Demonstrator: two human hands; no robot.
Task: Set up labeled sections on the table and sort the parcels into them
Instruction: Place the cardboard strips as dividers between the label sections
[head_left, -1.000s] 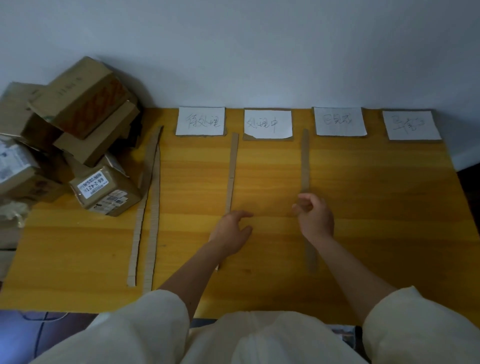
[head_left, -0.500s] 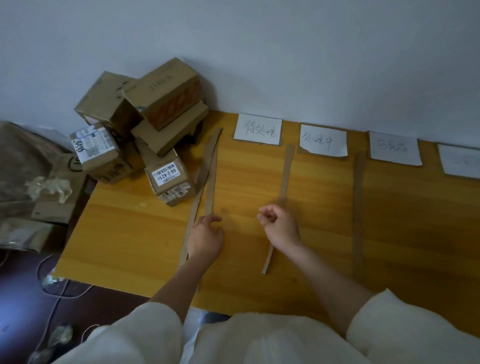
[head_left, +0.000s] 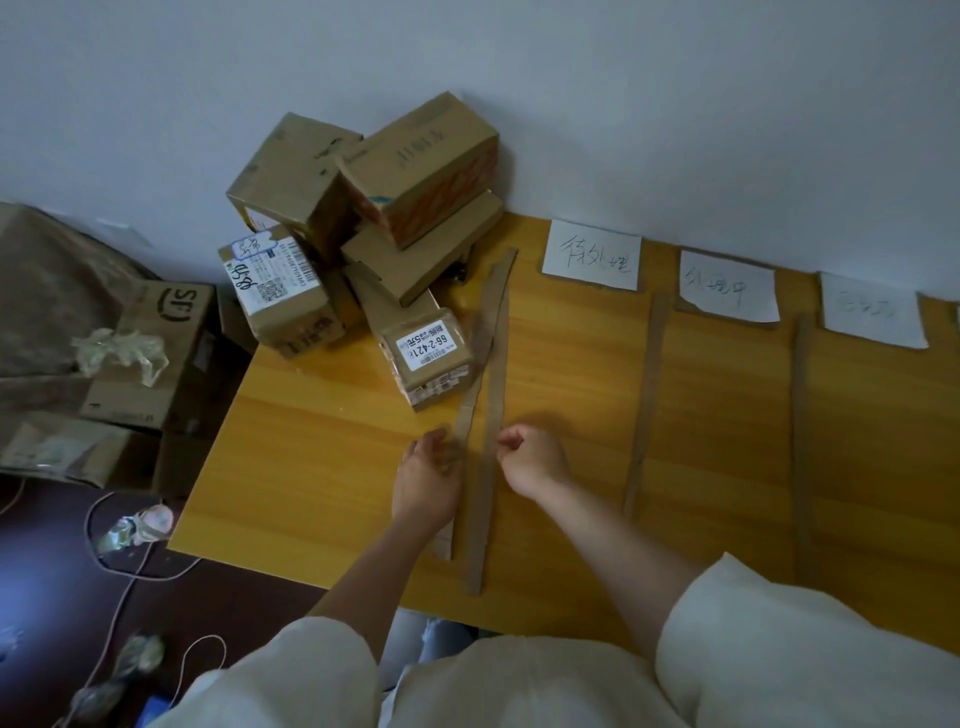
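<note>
Right at the left part of the wooden table (head_left: 322, 467), two long cardboard strips lie side by side: a curved strip (head_left: 475, 387) and a straighter strip (head_left: 493, 415) just beside it, their far ends meeting near the parcel pile. The left hand (head_left: 428, 480) rests at the curved strip with its fingers lightly bent against the edge; whether it actually pinches the strip cannot be told. The right hand (head_left: 535, 460) sits just right of the straighter strip, fingers curled inward, and its grasp on anything is not clear. Farther right, two more cardboard strips (head_left: 647, 400) (head_left: 802, 441) lie lengthwise as dividers, well apart. Along the wall edge are white paper labels with handwriting: one (head_left: 592, 254), a second (head_left: 727, 286) and a third (head_left: 872, 312). At the table's far left corner, brown parcels (head_left: 415, 166) are heaped against the wall, one small parcel with a white label (head_left: 428, 358) touching the curved strip. Flattened cartons (head_left: 156, 353) lie on the floor beside the table.
</note>
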